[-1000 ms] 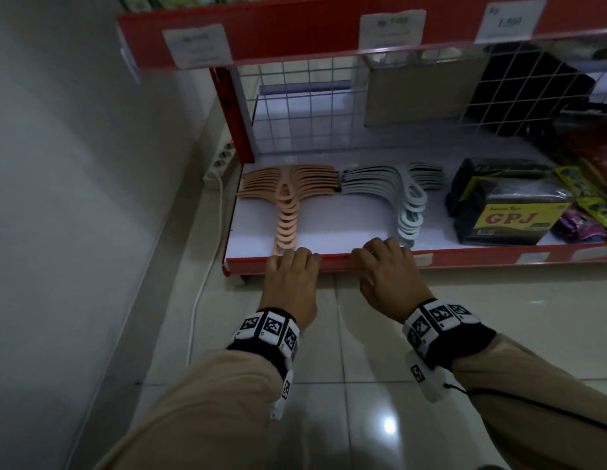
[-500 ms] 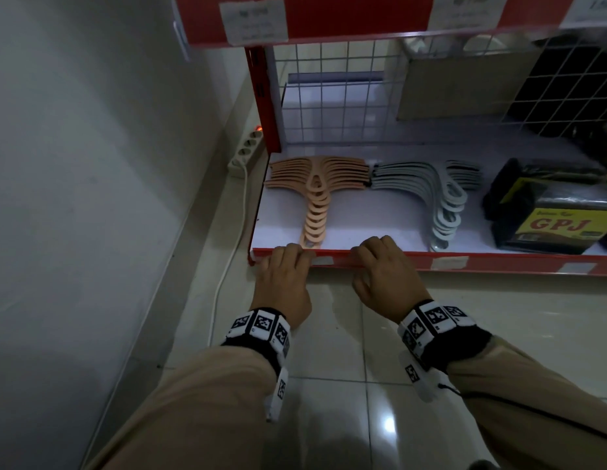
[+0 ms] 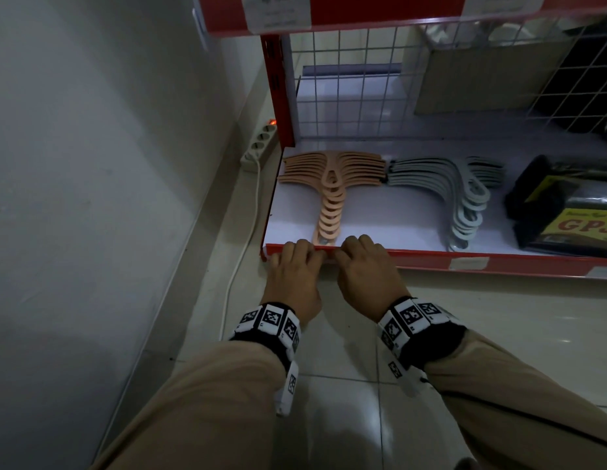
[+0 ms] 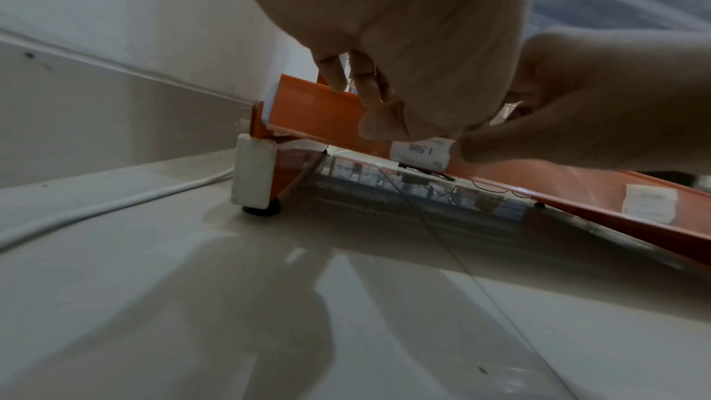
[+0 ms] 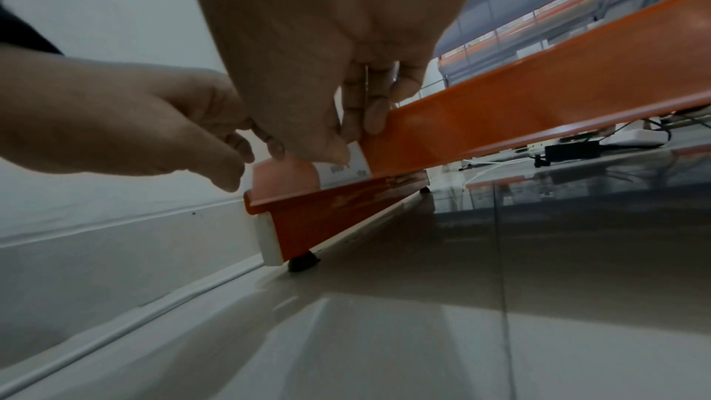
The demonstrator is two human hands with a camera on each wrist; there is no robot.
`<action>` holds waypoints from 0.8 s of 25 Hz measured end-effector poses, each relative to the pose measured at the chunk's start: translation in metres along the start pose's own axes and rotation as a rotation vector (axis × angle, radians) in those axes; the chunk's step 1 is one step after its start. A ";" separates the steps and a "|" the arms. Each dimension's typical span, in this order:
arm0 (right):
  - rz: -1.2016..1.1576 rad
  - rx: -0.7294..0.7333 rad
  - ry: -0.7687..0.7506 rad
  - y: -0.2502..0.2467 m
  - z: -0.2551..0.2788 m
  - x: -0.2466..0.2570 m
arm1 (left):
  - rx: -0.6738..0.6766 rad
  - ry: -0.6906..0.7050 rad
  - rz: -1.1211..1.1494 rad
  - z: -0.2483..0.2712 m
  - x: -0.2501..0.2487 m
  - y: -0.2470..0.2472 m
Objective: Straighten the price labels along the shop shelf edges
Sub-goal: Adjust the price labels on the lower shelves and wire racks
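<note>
- Here we see both the left hand [image 3: 292, 270] and the right hand [image 3: 364, 266] pinching one white paper price label [image 4: 421, 151] on the red bottom shelf edge [image 3: 431, 258].
- Glossy pale floor tiles [image 3: 346, 395] lie below; the label's print is partly covered.

Dim, bluish indoor light fills all three views. In the head view a ceiling light glares as a pale patch on the glossy floor tiles [image 3: 380, 432], while the wall [image 3: 91, 198] left of that patch falls into grey shade. Straight lines bow near the frame edges. In both wrist views the near palms are soft and out of focus, and shadows stretch across the tiles.
</note>
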State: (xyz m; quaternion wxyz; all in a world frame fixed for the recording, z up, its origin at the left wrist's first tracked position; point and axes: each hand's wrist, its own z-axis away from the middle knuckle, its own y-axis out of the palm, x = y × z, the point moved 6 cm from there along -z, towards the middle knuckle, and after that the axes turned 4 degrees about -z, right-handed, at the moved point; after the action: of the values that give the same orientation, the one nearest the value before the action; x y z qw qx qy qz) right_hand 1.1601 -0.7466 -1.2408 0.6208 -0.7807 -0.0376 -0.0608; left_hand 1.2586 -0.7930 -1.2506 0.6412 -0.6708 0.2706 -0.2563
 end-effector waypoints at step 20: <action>-1.322 -0.058 0.645 -0.007 -0.004 -0.044 | -0.171 -0.167 0.589 -0.013 0.014 -0.012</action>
State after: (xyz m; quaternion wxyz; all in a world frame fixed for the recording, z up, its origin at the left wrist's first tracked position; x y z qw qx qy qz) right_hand 1.1155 -0.7481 -1.2390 0.4138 -0.5546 -0.3144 -0.6499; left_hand 1.2607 -0.8118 -1.2383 0.6493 -0.6335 0.4203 0.0199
